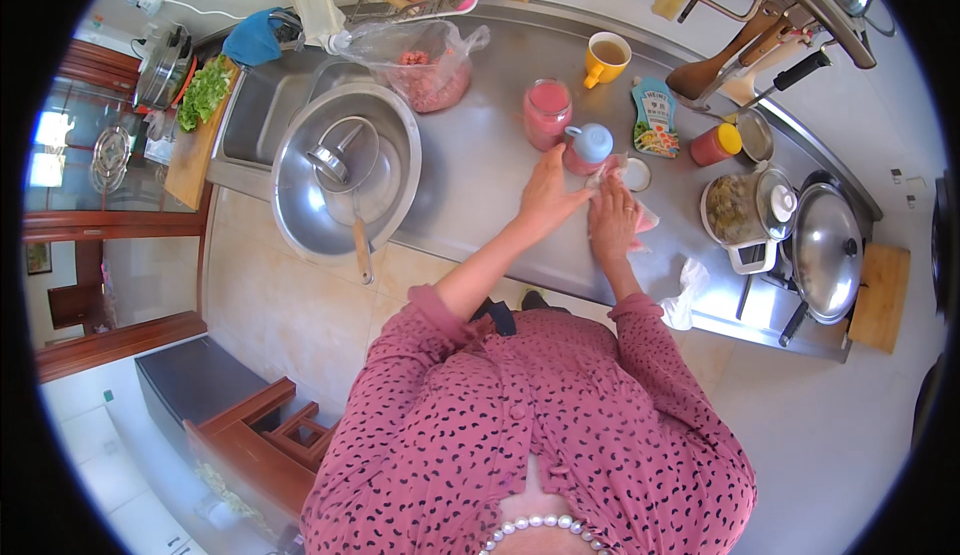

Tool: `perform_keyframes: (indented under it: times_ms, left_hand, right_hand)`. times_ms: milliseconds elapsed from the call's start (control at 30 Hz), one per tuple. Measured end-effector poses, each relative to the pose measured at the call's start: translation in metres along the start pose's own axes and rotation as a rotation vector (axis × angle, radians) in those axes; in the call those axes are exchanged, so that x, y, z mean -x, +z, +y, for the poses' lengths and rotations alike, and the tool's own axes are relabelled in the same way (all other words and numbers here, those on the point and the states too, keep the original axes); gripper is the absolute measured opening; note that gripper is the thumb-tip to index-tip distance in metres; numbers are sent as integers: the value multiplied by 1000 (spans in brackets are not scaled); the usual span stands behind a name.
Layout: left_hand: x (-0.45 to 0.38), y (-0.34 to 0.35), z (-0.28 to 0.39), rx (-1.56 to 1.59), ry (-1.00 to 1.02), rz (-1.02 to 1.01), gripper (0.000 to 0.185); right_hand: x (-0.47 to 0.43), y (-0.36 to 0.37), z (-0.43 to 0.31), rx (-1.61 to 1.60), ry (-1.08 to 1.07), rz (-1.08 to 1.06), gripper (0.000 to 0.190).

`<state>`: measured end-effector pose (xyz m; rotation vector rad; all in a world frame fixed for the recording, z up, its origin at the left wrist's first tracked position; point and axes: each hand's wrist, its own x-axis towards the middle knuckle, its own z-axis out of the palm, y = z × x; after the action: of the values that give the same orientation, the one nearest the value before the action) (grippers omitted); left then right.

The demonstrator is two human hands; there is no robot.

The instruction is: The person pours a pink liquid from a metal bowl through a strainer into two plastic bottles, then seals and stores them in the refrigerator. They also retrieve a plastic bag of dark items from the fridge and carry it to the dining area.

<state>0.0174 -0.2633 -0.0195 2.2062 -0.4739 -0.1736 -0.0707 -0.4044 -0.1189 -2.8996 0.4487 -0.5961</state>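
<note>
A small glass jar of pink contents (576,163) stands on the steel counter, topped by a light-blue cap with a loop (592,142). My left hand (546,198) grips its near left side, thumb and fingers spread around it. On its right side, my right hand (613,221) holds a pink-and-white cloth (646,219) against the jar; part of the cloth lies under the palm. A larger open glass jar filled with pink (547,116) stands just behind and left of my left hand. Beyond my right fingers lies a round white lid (637,174).
Left of my hands are a steel basin (292,202) with a funnel and strainer, and a plastic bag of pink pulp (435,82). Behind stand a yellow mug (607,59) and a Heinz pouch (655,116). Rightward are a yellow-lidded jar (716,144), glass kettle (739,213) and lidded wok (825,255).
</note>
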Motion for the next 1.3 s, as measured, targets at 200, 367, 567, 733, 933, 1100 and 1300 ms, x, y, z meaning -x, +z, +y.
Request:
perform_keyframes:
  times_ms: [200, 367, 567, 733, 933, 1100, 1300]
  left_hand:
    - [-34, 45, -24, 156, -144, -49, 98]
    - [-42, 66, -23, 330, -131, 78, 96]
    - [-44, 75, -3, 144, -204, 225, 81]
    - [-42, 76, -1, 199, -157, 277, 69]
    - [-13, 51, -6, 221, -209, 178, 65]
    - [3, 27, -8, 176, -209, 159, 62]
    - [-15, 42, -7, 206, -174, 121, 61]
  right_hand:
    - [-68, 6, 26, -193, 131, -45, 33]
    - [-166, 1, 36, -490, 96, -151, 29]
    - [-215, 66, 33, -686, -376, -221, 30]
    - [-207, 89, 36, -364, -752, 12, 36]
    - [-136, 61, 38, -288, -453, -40, 41]
    - [-62, 17, 22, -282, -178, -33, 40]
    - [39, -9, -23, -253, -2, -51, 39]
